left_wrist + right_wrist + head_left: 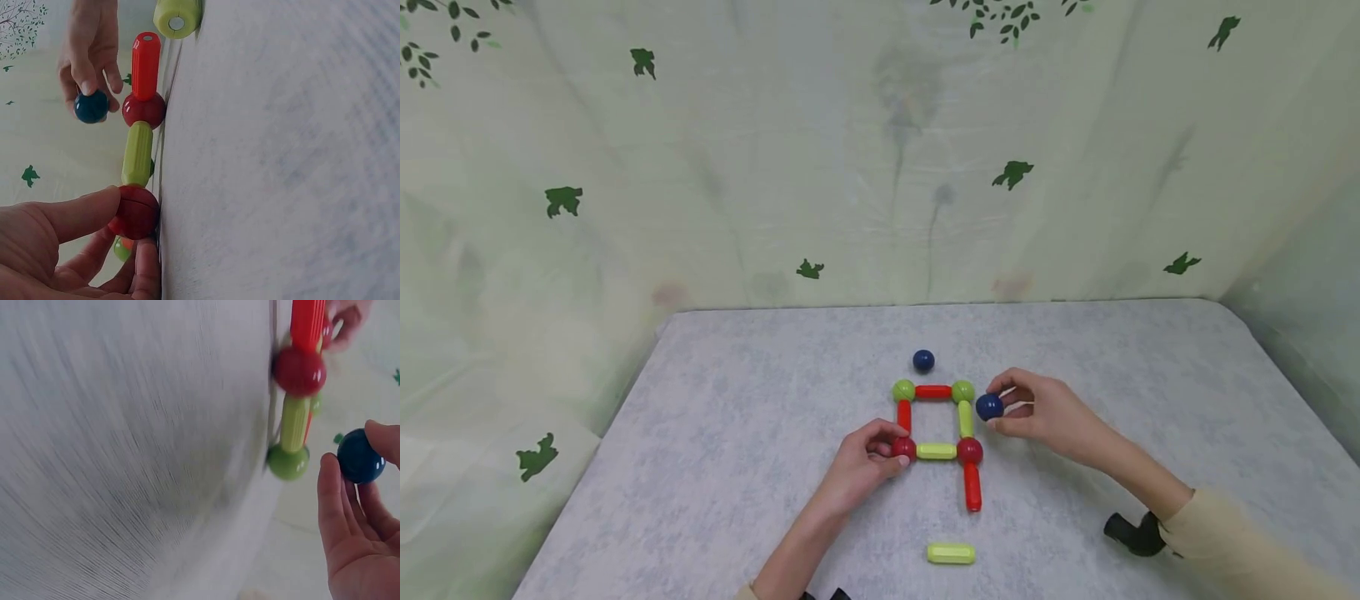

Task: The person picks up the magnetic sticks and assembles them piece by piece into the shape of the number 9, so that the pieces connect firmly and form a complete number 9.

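A square of rods and balls lies on the table, with red balls at its near corners and green balls at its far ones. My left hand pinches the near-left red ball between thumb and fingers. Just right of the square, my right hand holds a dark blue ball at its fingertips, raised off the table. From the near-right red ball a red rod sticks out toward me. Yellow-green rods form the near and right sides; red rods form the far and left ones.
A second dark blue ball sits just beyond the square. Nearer to me lies a loose yellow-green rod. The grey table ends at the back against a pale curtain with leaf prints.
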{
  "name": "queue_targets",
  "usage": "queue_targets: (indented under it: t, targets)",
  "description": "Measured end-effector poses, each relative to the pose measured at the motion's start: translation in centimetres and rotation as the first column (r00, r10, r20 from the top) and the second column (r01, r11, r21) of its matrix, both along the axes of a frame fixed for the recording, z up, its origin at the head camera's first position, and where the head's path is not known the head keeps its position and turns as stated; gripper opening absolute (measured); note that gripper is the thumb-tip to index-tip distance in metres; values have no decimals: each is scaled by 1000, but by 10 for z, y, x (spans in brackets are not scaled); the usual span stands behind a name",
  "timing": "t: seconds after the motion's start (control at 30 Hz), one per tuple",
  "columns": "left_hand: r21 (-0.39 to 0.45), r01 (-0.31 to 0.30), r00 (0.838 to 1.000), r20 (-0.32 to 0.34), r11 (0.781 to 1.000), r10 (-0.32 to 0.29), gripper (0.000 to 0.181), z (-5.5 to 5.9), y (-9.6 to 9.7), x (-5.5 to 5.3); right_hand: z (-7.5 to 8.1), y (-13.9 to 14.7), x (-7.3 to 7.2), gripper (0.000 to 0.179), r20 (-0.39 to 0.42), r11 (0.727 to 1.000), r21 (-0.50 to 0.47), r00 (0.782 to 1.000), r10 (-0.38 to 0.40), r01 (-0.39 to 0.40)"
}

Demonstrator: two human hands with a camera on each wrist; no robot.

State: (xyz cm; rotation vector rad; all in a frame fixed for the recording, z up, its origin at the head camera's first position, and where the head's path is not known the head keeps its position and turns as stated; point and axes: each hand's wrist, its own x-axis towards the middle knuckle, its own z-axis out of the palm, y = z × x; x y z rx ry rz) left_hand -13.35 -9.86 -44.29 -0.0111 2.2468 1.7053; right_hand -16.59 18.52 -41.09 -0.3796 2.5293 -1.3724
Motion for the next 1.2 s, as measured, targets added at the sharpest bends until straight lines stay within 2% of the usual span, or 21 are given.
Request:
queue_targets:
  t: [0.13,0.27,0.47,0.6,0.8,1.2]
  targets:
    - [0,0,1000,-2,1000,0,29,1,0,1,-2,-2,29,38,87,998,-54,995,42,-38]
    - [-5,2,1000,3,1000,-2,29,-1,-1,0,-7,-4,55,40,149,994,-60,984,101,-93]
    - [-18,7,1000,0,1000,-7,30,0,-1,-1,-12,-6,77,43,188,978,-58,960,208,-201]
    - [-14,12,1000,-21,1000,-13,29,0,-1,0,-16,-8,83,40,191,964,-35,945,264,-263]
    - [-6,15,1000,-27,1000,-15,29,0,0,2,-22,-11,83,40,125,942,17,936,330,-335]
    - [-24,7,1000,-25,1000,-8,30,-1,1,1,-27,-13,79,29,106,922,3,917,386,-388]
